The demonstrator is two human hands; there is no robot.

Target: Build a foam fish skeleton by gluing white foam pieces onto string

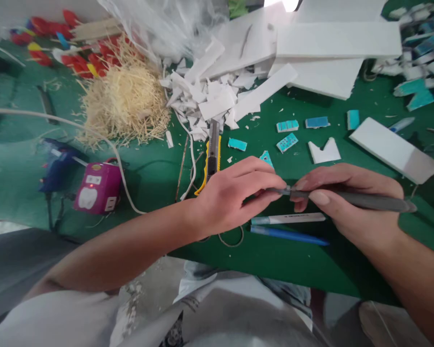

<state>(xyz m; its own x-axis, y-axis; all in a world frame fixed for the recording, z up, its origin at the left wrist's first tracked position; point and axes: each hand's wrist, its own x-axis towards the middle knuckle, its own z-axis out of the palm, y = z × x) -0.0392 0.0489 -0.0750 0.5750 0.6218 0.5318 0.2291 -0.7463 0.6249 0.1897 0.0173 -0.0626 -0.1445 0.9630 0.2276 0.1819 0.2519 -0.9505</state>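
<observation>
In the head view my right hand grips a slim dark grey pen-shaped tool, which lies roughly level. My left hand pinches the tool's thin front end between its fingertips; that end is partly hidden, so I cannot tell its exact kind. Just below the fingers lie a white marker and a blue pen. A yellow utility knife rests beside my left hand. Past my fingers are several small blue-painted foam pieces and a notched white foam piece.
White foam scraps and larger foam sheets cover the back. At left are a straw pile, a blue glue gun, a purple power adapter and a white cable. A foam block lies at right.
</observation>
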